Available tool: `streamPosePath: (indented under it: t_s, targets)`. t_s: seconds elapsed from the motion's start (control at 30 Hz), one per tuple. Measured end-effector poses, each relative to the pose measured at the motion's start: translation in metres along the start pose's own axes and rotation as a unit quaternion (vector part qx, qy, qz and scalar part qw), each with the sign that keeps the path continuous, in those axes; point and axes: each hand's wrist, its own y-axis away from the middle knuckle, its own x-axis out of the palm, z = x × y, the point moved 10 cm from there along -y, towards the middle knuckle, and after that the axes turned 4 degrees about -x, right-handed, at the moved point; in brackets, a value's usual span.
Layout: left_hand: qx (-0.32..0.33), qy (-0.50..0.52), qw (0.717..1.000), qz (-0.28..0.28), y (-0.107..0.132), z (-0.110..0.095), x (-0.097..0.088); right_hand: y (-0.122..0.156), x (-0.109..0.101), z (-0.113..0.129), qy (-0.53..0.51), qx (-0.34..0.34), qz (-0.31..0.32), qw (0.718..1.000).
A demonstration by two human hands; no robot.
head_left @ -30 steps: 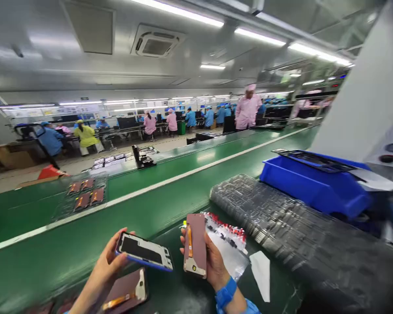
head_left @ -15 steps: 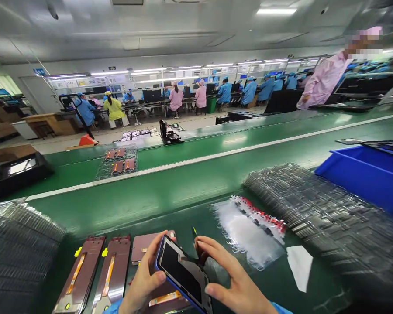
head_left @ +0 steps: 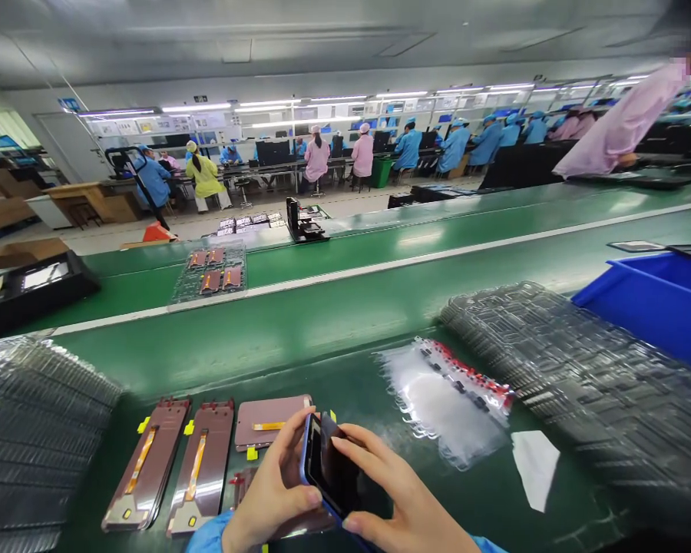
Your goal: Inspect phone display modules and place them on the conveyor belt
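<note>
Both of my hands hold a blue-edged phone frame (head_left: 337, 472) with a dark inside, low in the middle of the view. My left hand (head_left: 273, 491) grips its left edge, thumb on the near side. My right hand (head_left: 403, 499) wraps its right side, fingers laid over the dark face. Under and left of my hands lie several pinkish-brown display panels (head_left: 204, 465) with orange flex cables, flat on the dark green work mat (head_left: 357, 392).
Stacks of clear plastic trays stand at the left (head_left: 31, 430) and right (head_left: 576, 376). A pile of clear films with red tabs (head_left: 446, 395) and a white slip (head_left: 534, 465) lie right of my hands. A blue bin (head_left: 659, 303) sits far right. Beyond, a green conveyor (head_left: 380, 288) carries a tray of panels (head_left: 210, 273); people work behind it.
One second ago each hand held a separate part: frame in the left, panel in the right. Now both hands are on the frame. My view has swung left and down.
</note>
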Motion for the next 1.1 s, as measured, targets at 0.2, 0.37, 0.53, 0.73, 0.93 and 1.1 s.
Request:
streamPosePath:
  t_s: [0.2,0.37,0.53,0.73,0.93,1.1]
  targets:
    - [-0.013,0.026,0.999,0.018,-0.002,0.006,0.007,0.003,0.011,-0.004,0.040,0.029,0.028,0.998]
    - [-0.009,0.021,1.000,0.006,-0.002,0.003,0.007,0.005,0.012,-0.007,0.052,0.036,0.036,0.997]
    - [-0.006,0.012,1.000,0.002,-0.002,0.001,0.008,0.005,0.012,-0.003,0.055,0.020,0.029,0.998]
    - [-0.006,-0.001,1.000,-0.002,-0.001,-0.001,0.008,0.003,0.009,0.002,0.059,0.002,0.017,0.998]
    - [-0.007,-0.029,1.000,-0.002,0.002,-0.003,0.009,0.003,0.011,0.004,0.077,-0.004,0.023,0.997]
    - [-0.001,-0.052,0.999,-0.004,0.003,-0.005,0.009,0.002,0.011,0.007,0.090,-0.012,0.025,0.996]
